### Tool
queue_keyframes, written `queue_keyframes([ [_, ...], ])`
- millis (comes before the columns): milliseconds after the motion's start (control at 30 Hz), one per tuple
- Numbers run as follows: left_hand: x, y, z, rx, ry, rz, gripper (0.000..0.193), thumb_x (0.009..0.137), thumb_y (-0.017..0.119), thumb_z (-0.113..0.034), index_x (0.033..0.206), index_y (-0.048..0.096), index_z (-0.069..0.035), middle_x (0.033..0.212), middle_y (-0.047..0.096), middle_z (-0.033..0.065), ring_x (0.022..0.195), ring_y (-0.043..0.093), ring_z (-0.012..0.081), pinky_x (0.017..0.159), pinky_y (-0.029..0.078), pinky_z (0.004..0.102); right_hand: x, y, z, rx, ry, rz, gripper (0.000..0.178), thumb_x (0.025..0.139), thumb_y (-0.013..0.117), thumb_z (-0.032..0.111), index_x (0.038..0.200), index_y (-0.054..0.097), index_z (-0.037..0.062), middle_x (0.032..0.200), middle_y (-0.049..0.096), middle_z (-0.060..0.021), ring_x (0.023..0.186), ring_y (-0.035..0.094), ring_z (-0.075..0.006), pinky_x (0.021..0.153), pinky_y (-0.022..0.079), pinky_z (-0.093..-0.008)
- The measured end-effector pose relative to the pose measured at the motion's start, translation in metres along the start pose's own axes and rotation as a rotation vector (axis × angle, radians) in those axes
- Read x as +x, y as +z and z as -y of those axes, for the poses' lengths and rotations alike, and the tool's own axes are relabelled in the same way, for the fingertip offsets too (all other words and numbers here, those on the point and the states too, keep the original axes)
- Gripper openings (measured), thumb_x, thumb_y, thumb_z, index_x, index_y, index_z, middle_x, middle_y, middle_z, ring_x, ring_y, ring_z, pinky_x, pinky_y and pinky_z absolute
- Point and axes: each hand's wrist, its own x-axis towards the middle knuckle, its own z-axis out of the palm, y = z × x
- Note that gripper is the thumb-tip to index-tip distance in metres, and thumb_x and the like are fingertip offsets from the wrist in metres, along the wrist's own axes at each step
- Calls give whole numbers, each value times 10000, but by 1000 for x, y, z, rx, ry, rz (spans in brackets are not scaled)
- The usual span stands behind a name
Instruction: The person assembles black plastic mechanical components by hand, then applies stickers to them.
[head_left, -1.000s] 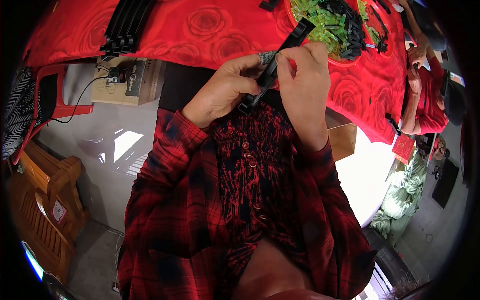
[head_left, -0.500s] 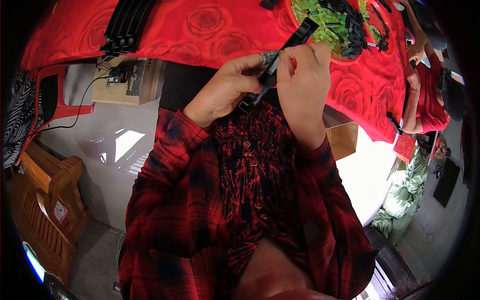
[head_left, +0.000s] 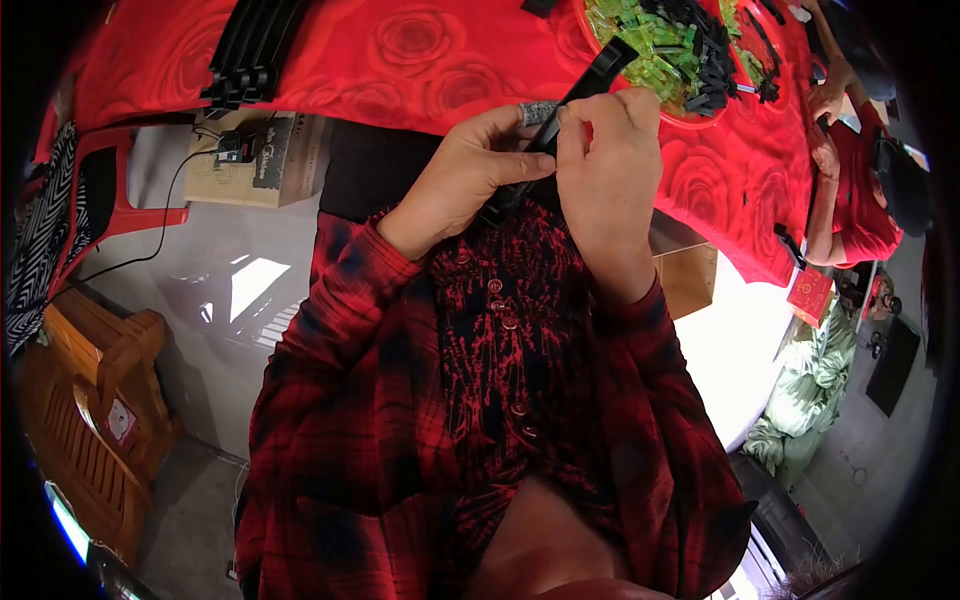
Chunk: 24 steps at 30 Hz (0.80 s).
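A long, narrow black plastic strip [head_left: 598,75] slants in front of my chest, its far end over the table edge. My left hand [head_left: 465,180] is closed around its lower half, the thumb lying across it. A grey wrap [head_left: 537,112] covers one finger of that hand. My right hand [head_left: 612,170] is closed in a pinch against the middle of the strip; whether a small piece is also between those fingertips is hidden. Beyond the right hand sits a round red tray [head_left: 590,30] of yellow-green and black small plastic pieces [head_left: 660,50].
Several curved black strips [head_left: 250,55] lie together on the red rose-patterned tablecloth [head_left: 415,45] at the far left. A cardboard box [head_left: 290,165] stands below the table. At the right, another person's arms [head_left: 825,190] reach to the table. A wooden chair [head_left: 90,400] is at the left.
My left thumb has moved up along the strip toward the right fingertips. The strip has rolled slightly, showing more of its side. My right hand has barely moved.
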Motion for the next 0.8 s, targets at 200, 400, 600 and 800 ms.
queue_keyframes([
  [200, -1, -2, -4, 34, -42, -12, 349, 932, 609, -21, 1280, 599, 5, 1148, 653, 39, 1054, 606, 111, 934, 470, 253, 1, -1, 1, 10, -27, -11, 86, 832, 665, 13, 815, 582, 1, 910, 494, -154, 725, 573, -334, 606, 480, -428],
  [400, 2, 8, 6, 230, -71, -134, 256, 948, 604, -60, 1182, 619, 42, 1006, 657, 39, 876, 589, 110, 783, 479, 246, -9, 9, -1, -37, 41, 81, 42, 858, 671, 45, 884, 663, 13, 906, 532, -144, 795, 585, -321, 664, 482, -422],
  [600, 6, 3, 5, 152, -132, -126, 247, 1020, 571, -140, 1182, 612, 42, 1049, 651, 10, 968, 574, 84, 865, 464, 243, -10, 6, 2, -3, -23, 28, 72, 853, 654, 24, 895, 605, -7, 894, 497, -162, 751, 579, -350, 623, 481, -434],
  [800, -2, 17, -4, 399, 158, -166, 190, 1028, 569, -141, 1120, 611, 20, 954, 614, -8, 896, 517, 57, 806, 452, 228, -18, 5, 4, 128, -46, -89, 133, 858, 682, 3, 984, 641, 6, 911, 506, -152, 735, 562, -313, 607, 455, -404],
])
